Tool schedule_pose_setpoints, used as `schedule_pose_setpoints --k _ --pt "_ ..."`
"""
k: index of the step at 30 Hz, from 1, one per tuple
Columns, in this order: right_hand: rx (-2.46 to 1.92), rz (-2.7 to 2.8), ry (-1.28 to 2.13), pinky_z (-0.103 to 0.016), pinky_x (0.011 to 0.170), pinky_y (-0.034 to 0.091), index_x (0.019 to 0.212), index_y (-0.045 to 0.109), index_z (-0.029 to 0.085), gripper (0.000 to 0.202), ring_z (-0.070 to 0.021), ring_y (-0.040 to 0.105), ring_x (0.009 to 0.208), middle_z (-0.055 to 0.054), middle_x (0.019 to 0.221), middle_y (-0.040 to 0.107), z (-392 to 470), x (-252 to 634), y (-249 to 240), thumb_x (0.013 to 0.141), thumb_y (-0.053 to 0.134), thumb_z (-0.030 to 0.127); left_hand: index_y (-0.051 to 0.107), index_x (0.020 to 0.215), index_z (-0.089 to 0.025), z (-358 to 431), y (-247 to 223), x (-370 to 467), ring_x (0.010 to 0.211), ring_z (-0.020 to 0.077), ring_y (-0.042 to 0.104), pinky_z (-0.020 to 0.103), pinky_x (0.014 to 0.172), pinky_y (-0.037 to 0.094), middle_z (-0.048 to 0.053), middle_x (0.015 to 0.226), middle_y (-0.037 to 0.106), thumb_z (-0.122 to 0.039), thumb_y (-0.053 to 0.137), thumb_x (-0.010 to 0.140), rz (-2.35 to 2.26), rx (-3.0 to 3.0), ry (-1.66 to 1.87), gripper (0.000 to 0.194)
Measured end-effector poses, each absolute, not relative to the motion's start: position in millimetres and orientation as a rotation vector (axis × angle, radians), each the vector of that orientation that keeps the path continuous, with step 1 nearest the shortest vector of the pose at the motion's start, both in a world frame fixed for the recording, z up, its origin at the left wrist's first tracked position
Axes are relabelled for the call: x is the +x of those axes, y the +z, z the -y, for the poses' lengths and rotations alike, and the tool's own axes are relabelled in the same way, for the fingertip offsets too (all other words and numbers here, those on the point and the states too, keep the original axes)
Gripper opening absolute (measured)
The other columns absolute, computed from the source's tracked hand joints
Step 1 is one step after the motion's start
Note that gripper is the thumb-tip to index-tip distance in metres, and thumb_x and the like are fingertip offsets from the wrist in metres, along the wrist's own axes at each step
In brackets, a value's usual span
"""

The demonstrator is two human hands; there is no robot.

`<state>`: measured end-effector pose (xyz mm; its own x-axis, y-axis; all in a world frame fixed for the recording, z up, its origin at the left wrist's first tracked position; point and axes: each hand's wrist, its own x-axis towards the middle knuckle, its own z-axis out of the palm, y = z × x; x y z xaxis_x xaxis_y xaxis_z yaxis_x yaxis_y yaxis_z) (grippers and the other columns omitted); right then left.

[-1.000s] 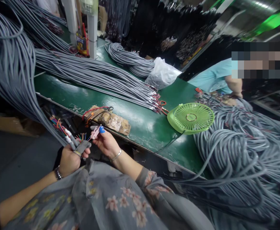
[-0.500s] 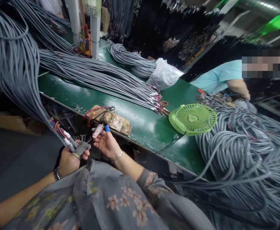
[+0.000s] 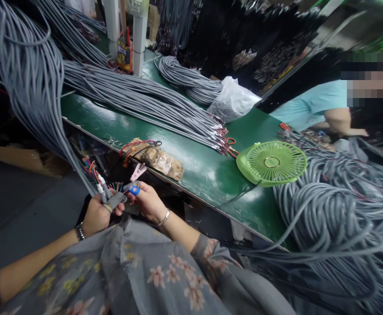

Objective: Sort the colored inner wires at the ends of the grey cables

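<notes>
My left hand point(image 3: 96, 215) is closed around a grey cable point(image 3: 115, 201) whose stripped end fans out in thin coloured wires point(image 3: 117, 187). A grey wrapping, bent over, covers that hand's fingertips in part. My right hand point(image 3: 150, 202), with a blue cover point(image 3: 134, 190) on one digit, pinches at the tips of these wires; one orange-red wire runs to its fingers. Behind the left hand, other grey cables end in white collars and coloured wires point(image 3: 93, 169). Just beyond my right fingers, a pink clip point(image 3: 138, 172) stands at the table edge.
A taped wooden block point(image 3: 165, 162) lies on the green table point(image 3: 198, 168). Bundled grey cables point(image 3: 145, 98) stretch behind it. To the right are a green fan point(image 3: 272, 161) and heaped cables point(image 3: 329, 210). A co-worker in a light-blue sleeve point(image 3: 325, 98) is at the far right.
My right hand has moved in to the coloured wires, its raised blue-covered digit now bent down in a pinch. My left hand keeps its hold. The whole view has shifted slightly.
</notes>
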<state>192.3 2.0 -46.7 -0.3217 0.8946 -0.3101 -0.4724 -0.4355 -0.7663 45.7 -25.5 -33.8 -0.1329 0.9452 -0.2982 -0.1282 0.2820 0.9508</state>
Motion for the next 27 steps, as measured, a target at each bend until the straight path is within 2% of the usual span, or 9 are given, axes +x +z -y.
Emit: schedule_pose_setpoints --k 5,12,17,20,24,27 --pt "-0.982 0.729 1.817 -0.022 0.051 0.037 0.066 0.063 0.018 0.043 -0.0072 0.044 0.050 0.005 0.056 0.057 0 193 -49 0.056 0.093 0.046 0.070 0.056 -0.017 30 -27 49 0.039 0.0116 0.054 0.024 0.043 0.045 0.001 0.045 0.066 -0.035 0.086 0.053 -1.338 0.803 1.127 0.025" --pt "-0.951 0.350 1.902 -0.019 0.049 0.038 0.071 0.059 0.019 0.028 -0.0063 0.036 0.048 0.008 0.054 0.046 0 212 -52 0.070 0.085 0.029 0.067 0.053 -0.017 34 -22 57 0.036 0.0111 0.052 0.023 0.039 0.042 0.000 0.042 0.064 -0.037 0.086 0.051 -1.331 0.730 1.166 0.027" --pt "-0.996 0.297 1.937 -0.020 0.047 0.039 0.069 0.053 0.020 0.033 -0.0074 0.037 0.047 0.008 0.054 0.044 3 216 -60 0.079 0.080 0.036 0.064 0.051 -0.017 33 -23 60 0.036 0.0110 0.052 0.023 0.039 0.041 0.000 0.042 0.063 -0.042 0.088 0.049 -1.309 0.758 1.158 0.034" --pt "-1.063 0.296 1.889 -0.020 0.047 0.039 0.070 0.054 0.020 0.034 -0.0076 0.038 0.047 0.007 0.054 0.046 7 220 -65 0.077 0.081 0.041 0.065 0.053 -0.017 29 -29 65 0.037 0.0110 0.052 0.022 0.039 0.041 0.001 0.044 0.063 -0.047 0.086 0.051 -1.314 0.774 1.104 0.037" --pt "-1.135 0.379 1.790 -0.022 0.049 0.040 0.071 0.057 0.021 0.038 -0.0085 0.042 0.050 0.006 0.057 0.050 16 230 -70 0.066 0.086 0.044 0.064 0.057 -0.017 28 -39 72 0.036 0.0100 0.050 0.022 0.039 0.037 0.000 0.044 0.062 -0.055 0.083 0.057 -1.260 0.782 1.041 0.042" --pt "-1.150 0.561 1.720 -0.025 0.051 0.041 0.070 0.057 0.022 0.037 -0.0100 0.042 0.052 0.005 0.060 0.050 21 239 -78 0.067 0.083 0.049 0.062 0.058 -0.018 29 -44 77 0.035 0.0096 0.048 0.022 0.039 0.035 -0.001 0.045 0.062 -0.058 0.080 0.063 -1.227 0.790 1.001 0.044"
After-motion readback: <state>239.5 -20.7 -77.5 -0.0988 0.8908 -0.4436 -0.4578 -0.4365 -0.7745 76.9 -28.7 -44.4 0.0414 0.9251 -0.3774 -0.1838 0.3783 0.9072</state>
